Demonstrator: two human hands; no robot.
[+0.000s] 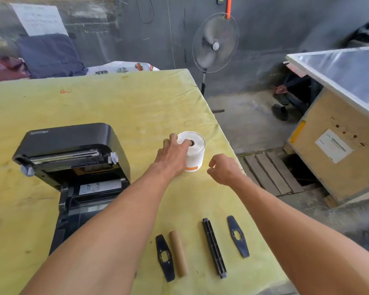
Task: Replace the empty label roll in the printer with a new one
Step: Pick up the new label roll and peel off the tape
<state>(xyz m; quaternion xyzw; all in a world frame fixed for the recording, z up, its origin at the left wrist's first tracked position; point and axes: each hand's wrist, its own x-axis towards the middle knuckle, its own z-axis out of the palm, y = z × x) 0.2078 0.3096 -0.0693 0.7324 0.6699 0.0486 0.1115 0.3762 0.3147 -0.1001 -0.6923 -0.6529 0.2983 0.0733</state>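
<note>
The printer is sitting at the centre left of the frame on the yellow-covered table, with its lid standing open and tilted back. The media bay under the lid is showing dark interior surfaces and a pale label panel; no roll is visible in it, though the lower part is hidden behind the person's left forearm.

The new label roll is standing upright on its end at the centre of the frame, to the right of the printer and apart from it, its core hole facing up and an orange mark near its base. The left hand is resting on the top and near side of the roll, fingers spread over the rim, one fingertip at the core hole; whether it is gripping firmly cannot be told. The right hand is hovering just right of the roll, fingers loosely curled, holding nothing.

At the lower centre, four parts are lying on the table side by side: a black guide plate, the empty brown cardboard core, a black spindle bar and a second guide plate.
</note>
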